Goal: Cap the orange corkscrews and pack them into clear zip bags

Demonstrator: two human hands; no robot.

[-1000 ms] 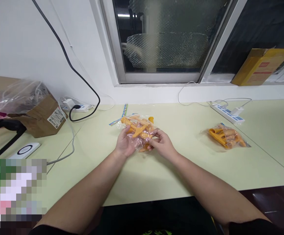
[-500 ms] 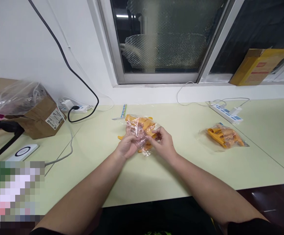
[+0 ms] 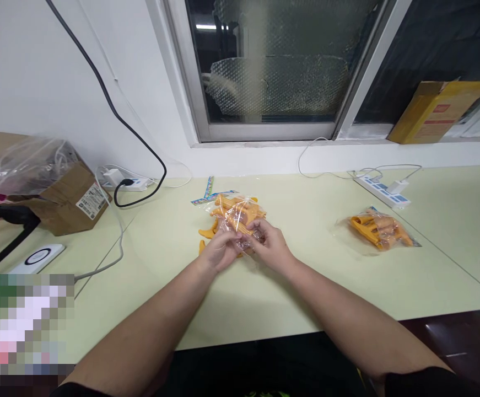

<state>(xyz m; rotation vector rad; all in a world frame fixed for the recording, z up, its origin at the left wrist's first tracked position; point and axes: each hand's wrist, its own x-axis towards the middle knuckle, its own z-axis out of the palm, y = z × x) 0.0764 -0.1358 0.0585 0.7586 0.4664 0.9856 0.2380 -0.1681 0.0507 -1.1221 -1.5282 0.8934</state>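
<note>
A clear plastic bag point(image 3: 246, 208) with orange plastic pieces in it is between my two hands, above the pale table. My left hand point(image 3: 220, 251) grips the bag's near left side, its thumb on top. On the near right side, the fingers of my right hand point(image 3: 270, 242) pinch the film. Loose orange pieces point(image 3: 207, 232) with curved tips lie just left of the bag, partly hidden by it and my left hand. Beyond the bag are strips of printed blue card point(image 3: 209, 194). What exactly the orange pieces are, I cannot tell.
A second clear bag of orange pieces point(image 3: 382, 230) lies to the right. Behind it is a power strip point(image 3: 382, 190); another power strip point(image 3: 140, 183) stands back left beside a cardboard box point(image 3: 68, 190). A black cable point(image 3: 111, 105) hangs down the wall. A white charging pad point(image 3: 41, 256) is at left.
The bag has turned and shifted in my hands, and my right hand has moved slightly left and down. More of the loose orange pieces and the printed strip now show.
</note>
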